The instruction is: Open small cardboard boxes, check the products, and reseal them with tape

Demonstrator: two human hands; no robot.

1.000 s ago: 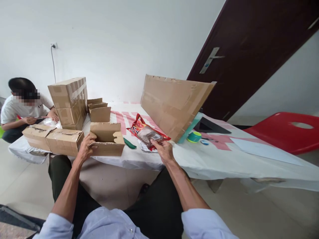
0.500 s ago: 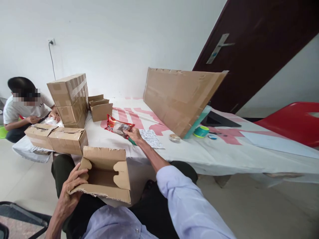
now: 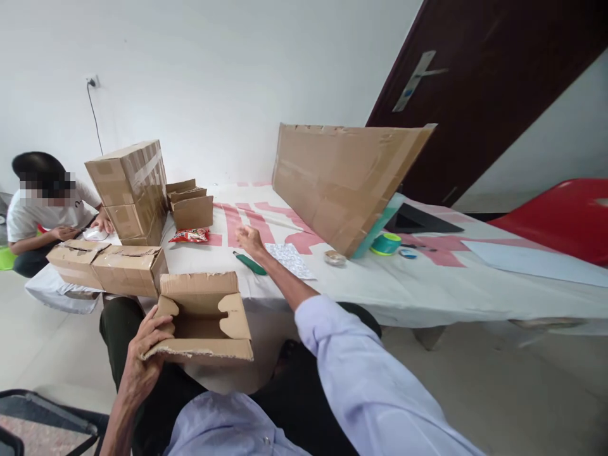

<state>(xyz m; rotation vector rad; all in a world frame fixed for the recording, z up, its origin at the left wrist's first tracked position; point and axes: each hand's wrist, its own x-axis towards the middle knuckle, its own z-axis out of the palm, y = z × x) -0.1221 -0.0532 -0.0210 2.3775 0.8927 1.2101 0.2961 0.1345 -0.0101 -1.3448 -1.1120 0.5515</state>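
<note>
My left hand (image 3: 147, 354) grips the left side of an open cardboard box (image 3: 206, 350), thumb beneath and fingers over the edge. The box is tilted so its opening faces me, its flaps are spread, and its inside looks bare. My right hand (image 3: 250, 242) hovers over the table with fingers curled in and nothing held. Left of it, a red snack packet (image 3: 190, 235) lies on the cloth before a small open carton (image 3: 192, 212). A green-handled cutter (image 3: 250, 263) rests just below the right hand, beside a patterned sheet (image 3: 291, 261).
Taped boxes (image 3: 126, 190) stand stacked at the left, with low boxes (image 3: 107, 266) in front. A large cardboard panel (image 3: 342, 180) leans over the covered table (image 3: 361, 294). Tape rolls (image 3: 386, 244) lie near its base. A co-worker (image 3: 47, 202) sits far left; a red chair (image 3: 565, 212) stands right.
My right hand has let go of the red packet, which now lies on the table to its left. The green cutter has come into clear view. My left hand still holds the box.
</note>
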